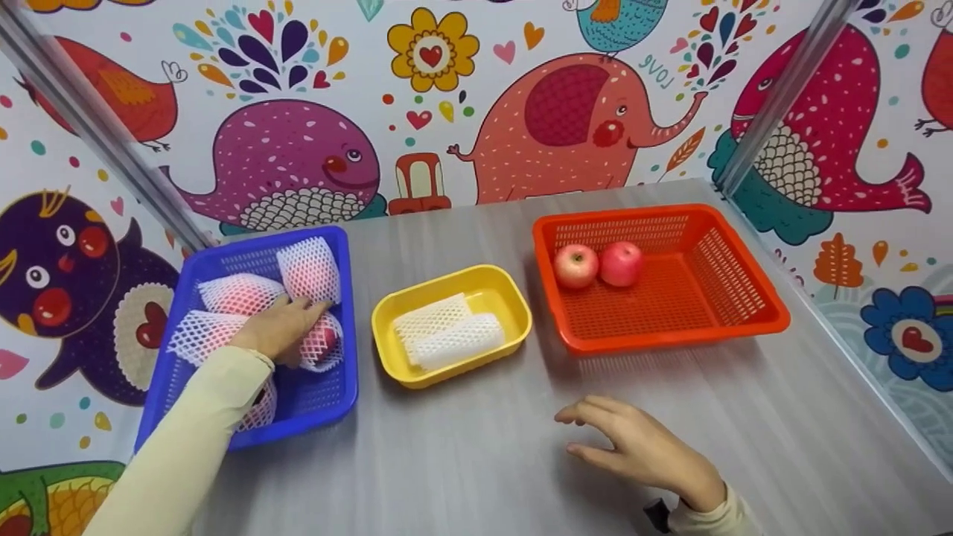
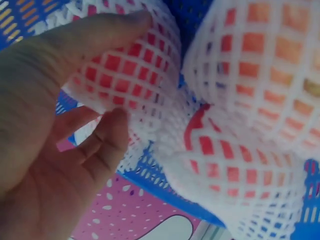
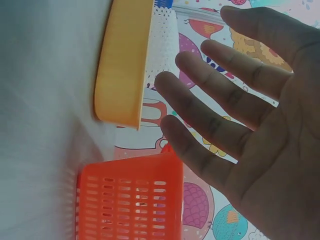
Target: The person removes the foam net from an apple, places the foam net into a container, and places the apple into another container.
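Note:
In the head view my left hand (image 1: 279,327) reaches into the blue basket (image 1: 313,406), which holds several apples in white foam nets. Thumb and bent fingers grip a netted red apple (image 2: 120,75) from two sides in the left wrist view. Another netted apple (image 2: 235,170) lies close by, with a paler netted apple (image 2: 275,55) beside it. My right hand (image 1: 640,450) hovers above the table in front of the red basket (image 1: 670,339), its fingers spread and holding nothing. Two bare apples, a paler apple (image 1: 575,266) and a pink apple (image 1: 622,263), sit in that basket's left side.
Between the two baskets stands a yellow tray (image 1: 417,380) with white foam nets (image 1: 456,341) in it. The grey table (image 1: 461,461) is bordered by patterned walls (image 1: 447,112) and metal corner posts (image 1: 782,97).

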A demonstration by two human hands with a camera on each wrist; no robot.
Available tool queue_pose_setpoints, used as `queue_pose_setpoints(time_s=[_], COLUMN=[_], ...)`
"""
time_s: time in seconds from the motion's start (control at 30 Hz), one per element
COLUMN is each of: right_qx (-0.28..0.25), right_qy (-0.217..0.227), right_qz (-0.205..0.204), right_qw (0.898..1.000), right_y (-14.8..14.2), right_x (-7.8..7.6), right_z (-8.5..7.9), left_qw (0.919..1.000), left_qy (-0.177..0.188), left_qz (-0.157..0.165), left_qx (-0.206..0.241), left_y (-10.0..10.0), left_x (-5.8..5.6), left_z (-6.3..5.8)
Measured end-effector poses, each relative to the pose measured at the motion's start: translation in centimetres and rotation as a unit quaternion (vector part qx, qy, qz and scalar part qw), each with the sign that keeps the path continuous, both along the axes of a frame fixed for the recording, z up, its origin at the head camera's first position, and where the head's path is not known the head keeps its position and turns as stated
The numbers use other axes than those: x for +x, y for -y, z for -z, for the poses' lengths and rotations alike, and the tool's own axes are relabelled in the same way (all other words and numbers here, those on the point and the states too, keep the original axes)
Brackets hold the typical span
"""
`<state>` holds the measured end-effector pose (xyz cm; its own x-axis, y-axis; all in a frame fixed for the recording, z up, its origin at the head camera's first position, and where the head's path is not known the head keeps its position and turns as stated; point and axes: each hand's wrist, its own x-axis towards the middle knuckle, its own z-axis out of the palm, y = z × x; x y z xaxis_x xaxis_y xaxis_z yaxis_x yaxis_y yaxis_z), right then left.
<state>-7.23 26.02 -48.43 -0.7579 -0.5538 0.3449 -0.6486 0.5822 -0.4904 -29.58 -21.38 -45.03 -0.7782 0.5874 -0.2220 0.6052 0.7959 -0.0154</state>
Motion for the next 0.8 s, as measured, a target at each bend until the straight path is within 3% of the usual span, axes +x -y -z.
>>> queue_pose_setpoints(time_s=[0.2, 0.4, 0.57, 0.8], right_qx=[0.001, 0.000, -0.006, -0.010], right_qy=[0.008, 0.054, 0.058, 0.047], right_qz=[-0.010, -0.019, -0.025, -0.030], right_qw=[1.000, 0.998, 0.998, 0.998], right_y=[0.3, 0.5, 0.3, 0.0], right_x=[0.2, 0.2, 0.1, 0.1], right_z=[0.4, 0.2, 0.1, 0.3], left_qw=[0.9982, 0.9994, 0.9957, 0.9919], left_qy=[-0.053, -0.009, -0.028, -0.056], left_qz=[0.024, -0.031, -0.077, -0.092], left_qx=[-0.014, 0.009, 0.043, 0.068], left_y=[1.2, 0.9, 0.0, -2.2], left_x=[0.0, 0.1, 0.7, 2.7], left_z=[1.0, 0.6, -1.8, -6.1])
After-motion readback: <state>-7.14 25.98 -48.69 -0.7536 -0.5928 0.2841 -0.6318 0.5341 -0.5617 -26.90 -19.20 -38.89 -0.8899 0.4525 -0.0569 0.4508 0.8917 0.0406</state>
